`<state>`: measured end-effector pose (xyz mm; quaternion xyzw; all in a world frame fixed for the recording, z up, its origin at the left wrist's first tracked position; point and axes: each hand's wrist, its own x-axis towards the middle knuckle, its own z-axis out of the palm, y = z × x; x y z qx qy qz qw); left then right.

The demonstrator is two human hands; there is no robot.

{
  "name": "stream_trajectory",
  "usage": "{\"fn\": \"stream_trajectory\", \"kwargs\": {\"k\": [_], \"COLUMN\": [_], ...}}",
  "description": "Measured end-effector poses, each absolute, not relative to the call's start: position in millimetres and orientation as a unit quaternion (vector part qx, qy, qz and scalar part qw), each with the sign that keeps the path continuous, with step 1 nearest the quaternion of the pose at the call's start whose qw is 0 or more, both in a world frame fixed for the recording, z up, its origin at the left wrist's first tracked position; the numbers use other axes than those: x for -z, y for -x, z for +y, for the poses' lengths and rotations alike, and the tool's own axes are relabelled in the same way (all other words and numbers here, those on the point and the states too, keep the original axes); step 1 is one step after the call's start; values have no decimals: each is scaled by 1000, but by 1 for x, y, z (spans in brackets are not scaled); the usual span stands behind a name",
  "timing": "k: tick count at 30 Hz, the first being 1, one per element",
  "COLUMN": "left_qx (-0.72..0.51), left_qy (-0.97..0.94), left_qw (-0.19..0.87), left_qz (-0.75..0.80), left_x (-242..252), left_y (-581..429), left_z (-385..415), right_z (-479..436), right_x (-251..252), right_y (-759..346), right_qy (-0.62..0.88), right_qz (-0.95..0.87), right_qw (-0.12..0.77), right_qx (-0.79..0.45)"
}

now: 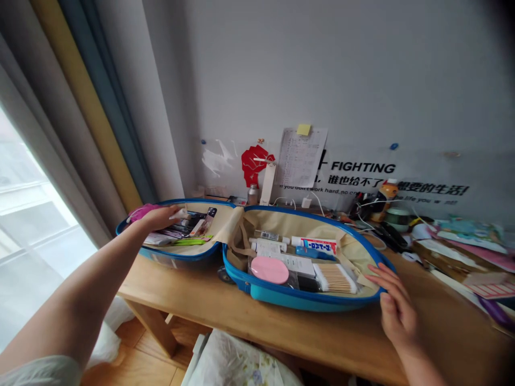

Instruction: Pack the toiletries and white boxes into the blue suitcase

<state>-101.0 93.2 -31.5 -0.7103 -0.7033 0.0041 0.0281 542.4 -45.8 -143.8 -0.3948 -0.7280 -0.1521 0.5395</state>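
Observation:
A small blue suitcase (241,289) with a beige lining lies opened flat on a wooden desk. My left hand (160,217) reaches over its left half, fingers closed around a small white item (179,214) whose kind I cannot make out. Near that hand are a magenta cloth-like thing (141,212), dark packets (185,228) and a lime-green strip (192,242). My right hand (396,305) rests its spread fingers on the right rim. In the right half lie a pink oval case (269,269), a pack of cotton swabs (336,277), a toothpaste box (314,244) and a blue tube (314,252).
Papers and clutter (466,252) cover the desk's right side. Behind the suitcase stand a white upright device (267,184) and a bear-shaped bottle (386,198). A curtained window (36,214) is at left; a floral cloth (241,362) lies below the desk's front edge.

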Motion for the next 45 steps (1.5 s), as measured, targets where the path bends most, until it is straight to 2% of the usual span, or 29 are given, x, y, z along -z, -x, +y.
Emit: {"fn": "stream_trajectory", "kwargs": {"k": [4, 7, 12, 16, 25, 34, 40, 45], "left_qx": [132, 165, 13, -53, -89, -63, 39, 118], "left_qy": [716, 786, 874, 878, 887, 908, 885, 804], "left_qw": [89, 105, 79, 60, 6, -11, 38, 62], "left_qz": [-680, -587, -480, -472, -454, -414, -461, -579], "left_x": [2, -10, 4, 27, 40, 48, 31, 2], "left_y": [57, -6, -114, -154, -159, -161, -150, -91], "left_z": [91, 91, 95, 100, 109, 107, 106, 117], "right_z": [-45, -44, -44, -45, -47, -44, -45, -46], "right_x": [145, 146, 146, 146, 143, 145, 143, 142], "right_y": [-543, -543, -543, -543, -542, -545, -543, -543], "right_qy": [396, 390, 386, 398, 397, 387, 390, 390], "right_qz": [-726, -728, -729, -726, -724, -733, -734, -732], "right_qw": [543, 544, 543, 540, 544, 538, 533, 537], "right_qx": [145, 148, 157, 153, 149, 155, 160, 154]}}
